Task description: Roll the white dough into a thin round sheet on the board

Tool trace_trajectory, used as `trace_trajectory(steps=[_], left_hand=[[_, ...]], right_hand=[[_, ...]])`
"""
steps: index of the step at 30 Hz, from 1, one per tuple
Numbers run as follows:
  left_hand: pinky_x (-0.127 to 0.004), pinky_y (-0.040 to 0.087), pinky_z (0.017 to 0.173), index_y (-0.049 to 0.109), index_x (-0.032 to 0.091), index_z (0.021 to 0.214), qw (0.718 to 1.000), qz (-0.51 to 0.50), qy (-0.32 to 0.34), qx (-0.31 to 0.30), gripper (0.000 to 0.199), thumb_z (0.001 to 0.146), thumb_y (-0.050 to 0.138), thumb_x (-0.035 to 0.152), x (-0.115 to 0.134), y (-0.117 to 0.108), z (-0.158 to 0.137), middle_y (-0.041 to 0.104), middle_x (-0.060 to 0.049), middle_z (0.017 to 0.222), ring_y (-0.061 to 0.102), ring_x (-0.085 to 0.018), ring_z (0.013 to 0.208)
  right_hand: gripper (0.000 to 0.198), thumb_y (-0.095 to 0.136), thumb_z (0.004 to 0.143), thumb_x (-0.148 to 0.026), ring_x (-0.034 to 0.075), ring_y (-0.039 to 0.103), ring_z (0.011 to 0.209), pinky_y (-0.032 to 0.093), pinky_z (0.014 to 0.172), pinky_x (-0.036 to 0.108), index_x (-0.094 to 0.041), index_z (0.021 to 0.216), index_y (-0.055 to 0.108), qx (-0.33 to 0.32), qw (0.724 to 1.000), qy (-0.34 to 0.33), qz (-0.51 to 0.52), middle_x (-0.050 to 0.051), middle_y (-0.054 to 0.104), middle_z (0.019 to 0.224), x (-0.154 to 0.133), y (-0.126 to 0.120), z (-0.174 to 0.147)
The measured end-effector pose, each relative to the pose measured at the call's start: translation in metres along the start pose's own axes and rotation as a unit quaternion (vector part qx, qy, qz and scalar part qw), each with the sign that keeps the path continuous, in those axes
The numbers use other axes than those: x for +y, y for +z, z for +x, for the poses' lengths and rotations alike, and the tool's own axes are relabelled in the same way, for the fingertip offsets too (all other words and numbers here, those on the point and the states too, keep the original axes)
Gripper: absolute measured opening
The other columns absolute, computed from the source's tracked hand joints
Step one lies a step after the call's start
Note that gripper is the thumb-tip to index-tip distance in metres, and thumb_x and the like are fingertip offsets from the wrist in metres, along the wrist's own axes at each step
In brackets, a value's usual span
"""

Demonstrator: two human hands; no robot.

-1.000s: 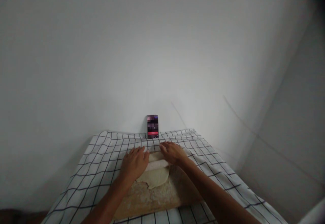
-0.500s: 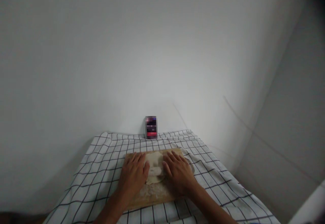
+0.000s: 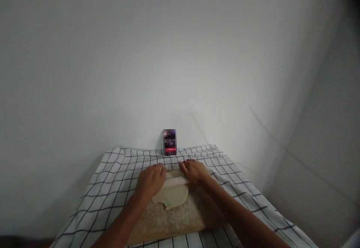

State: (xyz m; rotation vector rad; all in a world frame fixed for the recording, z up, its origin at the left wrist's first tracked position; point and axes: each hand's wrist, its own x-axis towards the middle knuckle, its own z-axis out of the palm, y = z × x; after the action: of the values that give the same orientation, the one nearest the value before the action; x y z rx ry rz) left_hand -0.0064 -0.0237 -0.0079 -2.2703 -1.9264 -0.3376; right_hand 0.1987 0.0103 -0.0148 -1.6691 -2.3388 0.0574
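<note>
A pale, flat sheet of dough (image 3: 172, 197) with an uneven near edge lies on a flour-dusted wooden board (image 3: 168, 225). Across its far part runs a light rolling pin (image 3: 176, 181), of which only the middle shows between my hands. My left hand (image 3: 152, 178) is curled over the pin's left end, thumb toward the middle. Over the right end my right hand (image 3: 194, 170) is closed in the same way, near the board's far edge. Both hands hide the pin's ends.
A black-and-white checked cloth (image 3: 112, 180) covers the table under the board. Behind the board a dark upright phone-like object (image 3: 170, 142), blurred in the picture, leans at the white wall (image 3: 140, 72). Another wall (image 3: 317, 139) stands at the right.
Both hands have pushed the rolling pin away from me, toward the board's far edge. Their flat, outstretched fingers are now curled. More of the near dough shows.
</note>
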Motion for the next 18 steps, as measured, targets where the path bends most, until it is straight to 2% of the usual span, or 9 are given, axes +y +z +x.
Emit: trace_trajectory(steps=[4,10,15,18], left_hand=[[-0.038,0.053,0.084,0.071,0.019,0.103,0.999,0.015,-0.023,-0.018,0.038,0.105,0.034,0.03,-0.005,0.004,0.022,0.078,-0.012,0.105,0.073,-0.027,0.099],[-0.04,0.052,0.084,0.073,0.021,0.109,0.999,0.012,-0.042,-0.018,0.048,0.106,0.027,0.035,-0.012,0.014,0.039,0.078,-0.012,0.107,0.073,-0.028,0.1],[-0.04,0.053,0.081,0.076,0.017,0.1,0.999,0.001,-0.054,-0.008,0.058,0.107,0.023,0.04,-0.01,0.011,0.036,0.079,-0.015,0.102,0.074,-0.029,0.096],[-0.039,0.053,0.08,0.075,0.018,0.097,0.999,-0.004,-0.047,-0.008,0.053,0.105,0.028,0.041,-0.008,0.011,0.032,0.079,-0.014,0.101,0.074,-0.028,0.095]], right_hand=[[0.071,0.018,0.108,-0.053,0.025,0.073,0.096,0.047,0.08,0.03,-0.02,0.091,0.078,-0.012,1.0,0.01,-0.002,0.014,0.079,0.099,0.005,0.005,0.025],[0.062,0.029,0.106,-0.056,0.025,0.073,0.097,0.046,0.081,0.03,-0.022,0.096,0.079,-0.007,1.0,0.024,-0.006,0.013,0.079,0.102,0.011,0.006,0.05],[0.051,0.039,0.104,-0.054,0.024,0.072,0.095,0.045,0.075,0.029,-0.023,0.096,0.079,-0.008,1.0,0.02,-0.002,0.011,0.079,0.099,0.013,0.007,0.05],[0.045,0.042,0.103,-0.048,0.023,0.072,0.095,0.045,0.075,0.028,-0.023,0.097,0.078,-0.012,1.0,0.012,0.0,0.01,0.078,0.101,0.012,0.01,0.041]])
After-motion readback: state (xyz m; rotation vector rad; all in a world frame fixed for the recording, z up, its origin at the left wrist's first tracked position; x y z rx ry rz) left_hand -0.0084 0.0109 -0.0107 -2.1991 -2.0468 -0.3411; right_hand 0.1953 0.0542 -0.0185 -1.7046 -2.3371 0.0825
